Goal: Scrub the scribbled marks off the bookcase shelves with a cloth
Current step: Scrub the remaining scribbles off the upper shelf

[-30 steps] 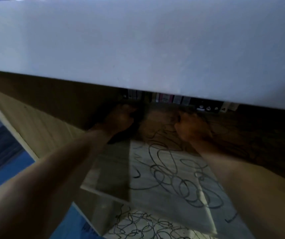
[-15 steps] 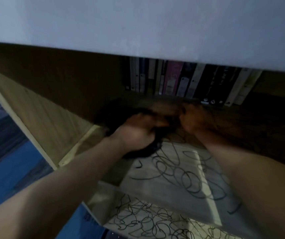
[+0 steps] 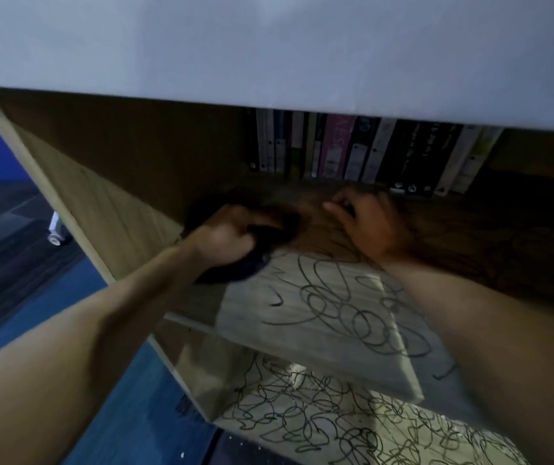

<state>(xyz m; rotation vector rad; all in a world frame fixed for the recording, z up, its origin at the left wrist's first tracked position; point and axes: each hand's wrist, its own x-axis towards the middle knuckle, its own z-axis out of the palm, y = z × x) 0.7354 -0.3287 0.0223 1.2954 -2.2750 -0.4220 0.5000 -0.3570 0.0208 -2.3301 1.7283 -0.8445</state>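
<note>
On the middle shelf [image 3: 319, 317] of a light wood bookcase, near its left side panel [image 3: 111, 209], the left hand [image 3: 227, 238] grips a dark bunched cloth [image 3: 235, 263], fingers curled around it, the cloth pressed onto the shelf board at the left edge of the lit patch. Motion blur on hand and cloth. Black looping scribbled marks [image 3: 339, 307] cover the shelf board just right of and in front of the cloth, running toward the front edge. The right hand [image 3: 366, 223] rests on the same shelf further back, palm down, fingers [image 3: 336, 206] loosely bent, holding nothing; it is apart from the left hand, with scribbles between and below them. Back half of the shelf is in deep shadow, so any marks there cannot be told. At the rear edge of the shelf a row of upright books [image 3: 369, 149] stands, spines facing out, one pink, several black and white. A pale grey-white top board [image 3: 268, 55] overhangs the shelf and hides the upper part of the books. The lower shelf [image 3: 319, 427] beneath is densely covered in black scribbles. Left of the bookcase, blue floor [image 3: 77, 283] and a small caster wheel [image 3: 56, 236].
</note>
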